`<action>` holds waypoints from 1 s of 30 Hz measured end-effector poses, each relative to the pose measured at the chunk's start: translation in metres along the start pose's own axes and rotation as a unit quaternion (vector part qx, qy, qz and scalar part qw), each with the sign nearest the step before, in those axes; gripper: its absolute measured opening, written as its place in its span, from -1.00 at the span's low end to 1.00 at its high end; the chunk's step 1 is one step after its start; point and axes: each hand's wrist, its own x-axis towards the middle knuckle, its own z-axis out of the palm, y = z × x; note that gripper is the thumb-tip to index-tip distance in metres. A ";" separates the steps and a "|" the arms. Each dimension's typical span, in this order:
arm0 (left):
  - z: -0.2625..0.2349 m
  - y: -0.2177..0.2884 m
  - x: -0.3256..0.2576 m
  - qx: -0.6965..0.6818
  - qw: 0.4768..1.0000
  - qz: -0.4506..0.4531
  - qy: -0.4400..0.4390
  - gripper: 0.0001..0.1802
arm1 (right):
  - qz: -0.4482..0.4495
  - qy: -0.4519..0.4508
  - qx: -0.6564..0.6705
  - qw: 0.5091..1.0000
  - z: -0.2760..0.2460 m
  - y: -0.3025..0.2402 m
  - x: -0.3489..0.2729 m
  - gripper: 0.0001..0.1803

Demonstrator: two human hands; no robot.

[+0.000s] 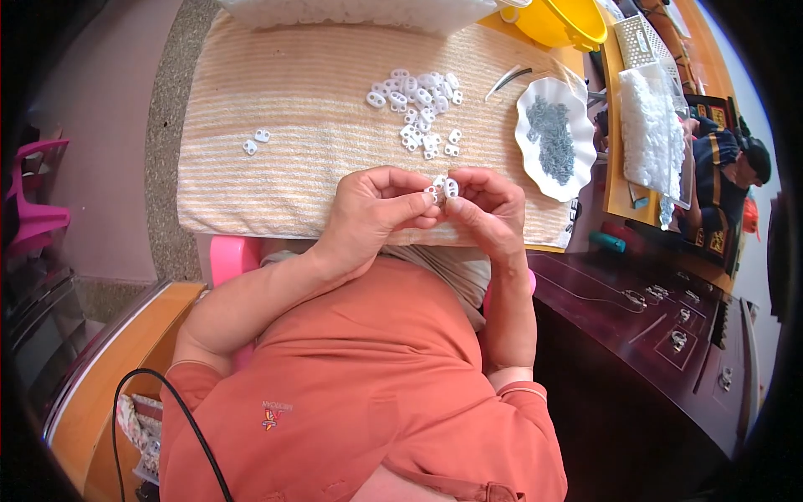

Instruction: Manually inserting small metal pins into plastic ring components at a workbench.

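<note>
Above the towel's near edge, my left hand [376, 205] and my right hand [493, 205] meet fingertip to fingertip. Pinched in my right fingers is a small white oval plastic piece with two holes [452, 187], much like a cord lock part. My left thumb and forefinger grip another small white plastic piece [433, 192], partly covered by the fingers. The two pieces are close together; I cannot tell whether they are joined. Beyond my hands lies a loose pile of similar white two-holed pieces [414, 94]. Two more white pieces [256, 141] lie apart at the left.
A white scalloped dish [530, 159] of small grey springs stands right on the striped towel [284, 92]. A thin curved tool [507, 79] lies near it. A yellow basin [556, 23] and a translucent container [360, 8] stand behind. Another person [719, 167] is at far right.
</note>
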 end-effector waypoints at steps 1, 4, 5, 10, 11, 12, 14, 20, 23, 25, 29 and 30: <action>0.000 0.000 0.000 0.001 1.000 0.001 0.000 -0.82 | -0.001 -0.001 0.000 1.000 0.000 0.000 0.000 -0.67; 0.000 0.000 0.000 -0.002 1.000 0.000 -0.001 -0.82 | -0.001 -0.002 0.001 1.000 -0.001 0.002 0.000 -0.66; 0.000 0.000 0.000 -0.002 1.000 0.000 -0.001 -0.82 | 0.001 -0.001 0.001 1.000 -0.001 0.002 -0.001 -0.66; -0.001 -0.001 0.000 -0.003 1.000 0.003 0.000 -0.82 | 0.003 -0.004 -0.008 1.000 -0.001 0.001 0.000 -0.66; -0.001 -0.001 0.000 -0.003 1.000 0.002 0.000 -0.82 | 0.006 -0.003 -0.007 1.000 -0.001 0.001 -0.001 -0.66; 0.000 -0.001 0.000 -0.002 1.000 -0.001 0.001 -0.82 | 0.006 -0.003 -0.008 1.000 -0.001 0.001 -0.001 -0.66; 0.000 0.000 0.000 -0.001 1.000 -0.004 0.002 -0.82 | 0.013 0.002 -0.011 1.000 -0.001 0.001 -0.001 -0.65; 0.000 -0.001 0.000 -0.001 1.000 -0.005 -0.002 -0.82 | 0.011 -0.009 -0.007 1.000 -0.002 0.001 -0.001 -0.64; -0.001 -0.002 0.001 0.004 1.000 -0.006 -0.004 -0.82 | 0.013 -0.003 -0.005 1.000 -0.001 0.002 -0.002 -0.64; 0.000 -0.002 0.001 0.004 1.000 -0.004 -0.004 -0.82 | 0.013 -0.001 -0.007 1.000 -0.002 0.002 -0.002 -0.64; 0.000 -0.002 0.001 0.008 1.000 -0.004 -0.005 -0.82 | 0.004 -0.007 -0.015 1.000 -0.002 0.003 -0.001 -0.64; 0.000 -0.002 0.000 0.008 1.000 -0.004 -0.004 -0.82 | 0.003 -0.007 -0.016 1.000 -0.002 0.003 -0.002 -0.64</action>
